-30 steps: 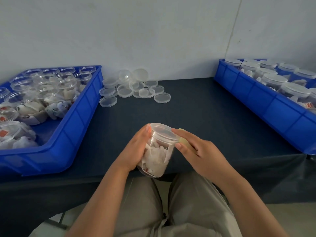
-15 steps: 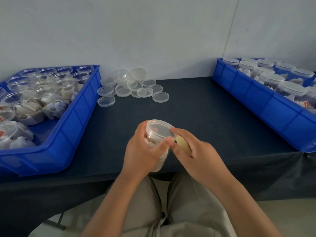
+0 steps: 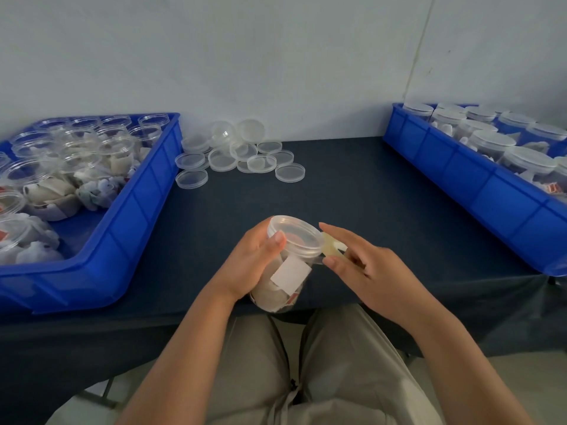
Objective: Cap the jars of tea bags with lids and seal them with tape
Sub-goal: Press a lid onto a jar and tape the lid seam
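My left hand [image 3: 250, 263] grips a clear jar of tea bags [image 3: 283, 279] tilted over the table's front edge, its clear lid [image 3: 294, 236] on top. My right hand [image 3: 365, 268] is beside the lid's right rim and pinches a yellowish strip of tape [image 3: 329, 246] that touches the rim; the index finger stretches over it. The tape roll itself is hidden behind my right hand.
A blue tray [image 3: 129, 219] at left holds several open jars of tea bags. A blue tray [image 3: 478, 179] at right holds several lidded jars. Loose clear lids [image 3: 242, 156] lie in a heap at the back of the dark table [image 3: 352, 191] by the wall.
My left hand has turned the jar and shifted its grip from over the lid to the jar's left side. My right hand has drawn slightly away, and the tape strip now shows at the rim.
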A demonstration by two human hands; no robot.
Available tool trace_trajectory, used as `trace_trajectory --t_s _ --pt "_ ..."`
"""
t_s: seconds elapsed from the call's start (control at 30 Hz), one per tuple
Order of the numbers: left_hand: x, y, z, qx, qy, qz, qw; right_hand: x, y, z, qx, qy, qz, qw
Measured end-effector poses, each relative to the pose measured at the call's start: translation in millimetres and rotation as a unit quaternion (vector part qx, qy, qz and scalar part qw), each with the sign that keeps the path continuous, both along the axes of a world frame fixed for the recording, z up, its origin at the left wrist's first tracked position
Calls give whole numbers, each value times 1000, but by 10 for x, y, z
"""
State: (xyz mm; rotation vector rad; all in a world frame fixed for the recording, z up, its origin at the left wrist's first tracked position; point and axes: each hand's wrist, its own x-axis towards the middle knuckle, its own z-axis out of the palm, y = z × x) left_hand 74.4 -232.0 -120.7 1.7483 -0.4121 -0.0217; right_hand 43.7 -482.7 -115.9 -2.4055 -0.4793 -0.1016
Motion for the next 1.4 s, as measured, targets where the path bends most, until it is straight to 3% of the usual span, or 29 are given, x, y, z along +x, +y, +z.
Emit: trace_trajectory --t_s 0.2,0.27,0.37,0.57,0.7,0.87,1.2,1.3,1.4 --pt "153 37 16 53 19 -26 998 -28 75 -9 5 -36 -6 999" --pt "164 16 44 99 -17 22 995 -51 105 7 3 -51 -21 998" --pt "68 -21 56 94 -91 153 980 -82 136 23 2 -58 -42 997" --pt "-309 -303 -15 196 -113 182 957 -126 183 16 -1 -51 -79 996" --pt "-255 -320 15 196 -109 224 948 -120 231 -14 3 -41 -68 997" --pt "-28 -211 106 168 -65 195 964 -45 82 -21 7 23 -17 1000" --pt "217 -8 190 137 -32 64 988 77 -169 -34 -17 -15 -32 999" --pt "216 16 140 89 -1 -23 996 54 -112 -5 8 -1 -16 1000" --pt "142 23 84 35 53 -40 997 7 32 21 37 -4 -1 999"
